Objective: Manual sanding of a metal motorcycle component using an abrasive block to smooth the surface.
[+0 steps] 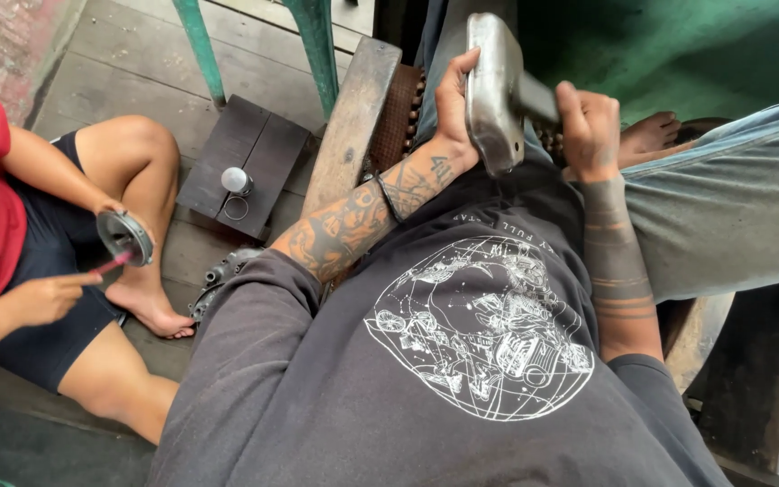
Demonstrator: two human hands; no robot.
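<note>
Both of the person's hands close on one grey metal casting [490, 90], a smooth, rounded piece held upright above the lap. The left hand [453, 101] wraps its near edge, thumb along the rim and fingers behind, so that grip is pressed firmly around the metal. The right hand [588, 128] clasps a darker stub [536, 97] that juts from the casting's side, fingers curled tight over it. Just beyond the left grip lies a wooden plank [350, 126], and between the plank and the casting shows a brown beaded seat pad [398, 113]. Well to the left of both grips, a second person sits on the wooden floor [128, 54], holding a round metal part [124, 236] in one hand and a thin red tool [110, 263] in the other. A small dark board [263, 153] near them carries a small silver-capped object [235, 180].
</note>
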